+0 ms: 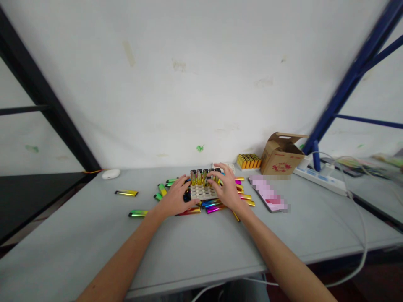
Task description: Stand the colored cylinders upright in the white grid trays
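A white tray with round holes [201, 193] stands on the desk between my hands. Gold lighters [199, 178] stand upright in its back row. My left hand [176, 198] is beside the tray's left edge, thumb and fingers apart; a dark thing shows in the gap, too unclear to name. Over the right end of the row, my right hand [227, 191] has its fingers bent around a gold lighter, partly hidden by them. Loose shiny lighters lie around and under the tray: green ones [162, 190] at left, a purple one [215, 208] in front, gold ones [245, 196] at right.
Farther left lie a yellow lighter [126, 193] and a green one [137, 213], with a white case [111, 174] behind. Toward the right are a block of orange-yellow cylinders [248, 161], an open cardboard box [280, 157], a phone [267, 193] and a power strip [323, 180] with cables.
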The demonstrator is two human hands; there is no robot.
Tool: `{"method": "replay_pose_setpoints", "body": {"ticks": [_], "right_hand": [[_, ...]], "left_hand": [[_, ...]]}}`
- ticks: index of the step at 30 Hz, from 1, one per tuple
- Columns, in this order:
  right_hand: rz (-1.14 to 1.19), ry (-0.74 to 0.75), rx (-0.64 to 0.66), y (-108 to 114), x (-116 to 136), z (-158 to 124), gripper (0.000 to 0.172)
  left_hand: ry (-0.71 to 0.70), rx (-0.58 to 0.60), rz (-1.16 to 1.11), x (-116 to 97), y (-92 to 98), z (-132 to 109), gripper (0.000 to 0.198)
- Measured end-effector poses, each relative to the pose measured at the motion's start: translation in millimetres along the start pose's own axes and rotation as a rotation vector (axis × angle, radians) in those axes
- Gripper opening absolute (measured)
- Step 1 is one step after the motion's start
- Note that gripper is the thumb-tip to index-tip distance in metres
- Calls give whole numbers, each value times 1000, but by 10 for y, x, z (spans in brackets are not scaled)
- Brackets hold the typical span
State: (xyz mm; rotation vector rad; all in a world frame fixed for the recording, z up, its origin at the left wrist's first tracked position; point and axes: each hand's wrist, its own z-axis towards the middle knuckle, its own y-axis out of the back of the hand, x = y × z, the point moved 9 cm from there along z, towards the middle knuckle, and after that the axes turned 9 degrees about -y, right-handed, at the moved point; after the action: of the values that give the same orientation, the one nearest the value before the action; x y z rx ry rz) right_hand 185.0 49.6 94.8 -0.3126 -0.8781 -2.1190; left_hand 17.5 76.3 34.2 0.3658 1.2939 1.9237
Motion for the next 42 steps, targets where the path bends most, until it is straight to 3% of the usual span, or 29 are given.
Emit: {"method": "replay_pose_setpoints", "body": {"ticks": [4,10,17,23,29,36,40,42], "right_hand": [[-122,21,-11,-22,4,-4,25],[-252,27,72,-91,-6,-33,40],[-185,-35,133,-82,-128,-47,47],[-13,-236,200,-164,-444,-73,68],[-34,-352,377,-344,-597,-146,43],[-122,-262,340,-308,-594,-91,18],[-173,-212,320,-281,-575,-77,15],[-183,-194,332,-286,-566,-82,15]], "left_hand": [[1,-12,-14,-5,12,3,70],[-5,-48,-17,10,25,-7,68],[3,-27,27,23,6,-19,70],[20,-15,37,58,-16,-28,72],[22,-6,20,111,-58,-48,73],[69,37,45,127,-77,-46,79],[83,83,31,160,51,-64,90],[97,51,14,265,195,-107,88]]}}
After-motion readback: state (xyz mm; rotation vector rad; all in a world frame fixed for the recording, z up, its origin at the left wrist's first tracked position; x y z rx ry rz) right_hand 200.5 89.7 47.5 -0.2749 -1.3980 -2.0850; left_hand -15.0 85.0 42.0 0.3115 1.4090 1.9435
